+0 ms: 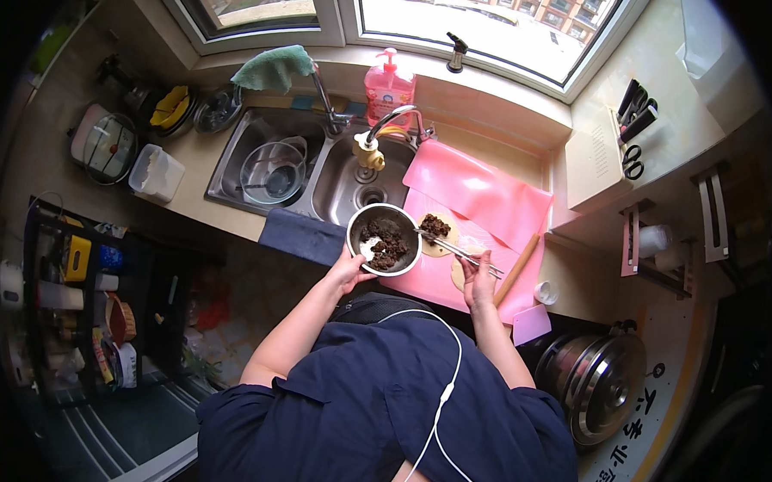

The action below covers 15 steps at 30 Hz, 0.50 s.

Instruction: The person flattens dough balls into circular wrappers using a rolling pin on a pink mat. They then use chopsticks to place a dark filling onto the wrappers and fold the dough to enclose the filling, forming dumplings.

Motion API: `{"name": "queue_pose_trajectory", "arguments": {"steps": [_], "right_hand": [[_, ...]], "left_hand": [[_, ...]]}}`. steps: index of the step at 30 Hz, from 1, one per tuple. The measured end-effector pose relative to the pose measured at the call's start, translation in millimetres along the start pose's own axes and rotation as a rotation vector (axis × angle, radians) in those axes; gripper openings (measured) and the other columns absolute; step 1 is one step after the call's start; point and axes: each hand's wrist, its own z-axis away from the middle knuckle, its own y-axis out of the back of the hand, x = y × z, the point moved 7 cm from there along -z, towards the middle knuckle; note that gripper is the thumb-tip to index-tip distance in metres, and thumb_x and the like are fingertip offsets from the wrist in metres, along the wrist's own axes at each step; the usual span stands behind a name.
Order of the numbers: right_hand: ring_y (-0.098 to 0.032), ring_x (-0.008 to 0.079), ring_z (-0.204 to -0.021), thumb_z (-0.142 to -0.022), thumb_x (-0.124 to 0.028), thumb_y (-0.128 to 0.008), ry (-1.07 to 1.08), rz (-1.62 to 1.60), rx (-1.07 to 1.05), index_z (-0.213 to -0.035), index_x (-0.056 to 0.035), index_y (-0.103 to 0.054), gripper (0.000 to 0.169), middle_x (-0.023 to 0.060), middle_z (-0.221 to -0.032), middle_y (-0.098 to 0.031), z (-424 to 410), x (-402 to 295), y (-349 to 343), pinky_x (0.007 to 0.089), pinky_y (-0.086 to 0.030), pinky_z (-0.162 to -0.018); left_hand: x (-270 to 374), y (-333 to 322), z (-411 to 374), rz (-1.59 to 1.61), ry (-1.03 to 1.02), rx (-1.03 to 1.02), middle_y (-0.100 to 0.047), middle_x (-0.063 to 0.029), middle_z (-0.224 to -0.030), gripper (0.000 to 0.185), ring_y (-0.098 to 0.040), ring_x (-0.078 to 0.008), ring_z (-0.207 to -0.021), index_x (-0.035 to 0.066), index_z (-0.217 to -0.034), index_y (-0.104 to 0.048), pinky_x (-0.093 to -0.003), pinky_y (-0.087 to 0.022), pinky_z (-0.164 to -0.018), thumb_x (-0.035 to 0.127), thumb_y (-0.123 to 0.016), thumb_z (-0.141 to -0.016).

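Note:
My left hand [351, 272] grips the near left rim of a round metal bowl [415, 258], its thumb over the edge. Dark, crumbly filling [392, 249] lies inside with a white patch beside it. In my right hand [478, 280] are metal chopsticks [453, 249], whose tips reach to the bowl's right rim. A mound of the same dark filling [436, 226] sits on a round, flat piece of dough [438, 248] just right of the bowl. Partly behind my right hand is a second dough round [457, 274]. Both rounds rest on a pink silicone mat [416, 282].
A wooden rolling pin [518, 270] lies along the mat's right side, near a small white cup [546, 292] and a pink scraper [531, 324]. Beyond the bowl is a double sink [323, 193] with a faucet [372, 143]. A dark cloth [299, 236] hangs over the counter edge.

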Motion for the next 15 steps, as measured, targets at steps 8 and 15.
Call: {"name": "queue_pose_trajectory", "arguments": {"steps": [8, 15], "right_hand": [[-0.069, 0.0243, -0.077, -0.096, -0.04, -0.056, -0.009, 0.198, -0.122, -0.092, -0.0002, -0.056, 0.04, 0.0122, -0.088, -0.064, 2.9, 4.9, -33.0, 0.0325, -0.061, -0.072], [-0.068, 0.0242, -0.08, -0.096, -0.039, -0.056, -0.077, 0.294, -0.118, -0.09, -0.0007, -0.056, 0.039, 0.0135, -0.085, -0.064, -3.3, 5.8, -34.2, 0.0341, -0.061, -0.073]], "left_hand": [[4.0, -1.9, -1.7, -0.002, -0.002, -0.001, -0.039, -0.0141, -0.143, 0.074, -0.058, -0.032, -0.116, 0.031, -0.15, -0.006, -0.048, -0.056, -0.087, -0.003, -0.039, -0.094], [2.8, 7.9, -2.9, 0.026, -0.033, 0.001, -0.038, -0.0145, -0.144, 0.074, -0.058, -0.0321, -0.116, 0.032, -0.15, -0.005, -0.0463, -0.057, -0.086, -0.004, -0.038, -0.094]]}}
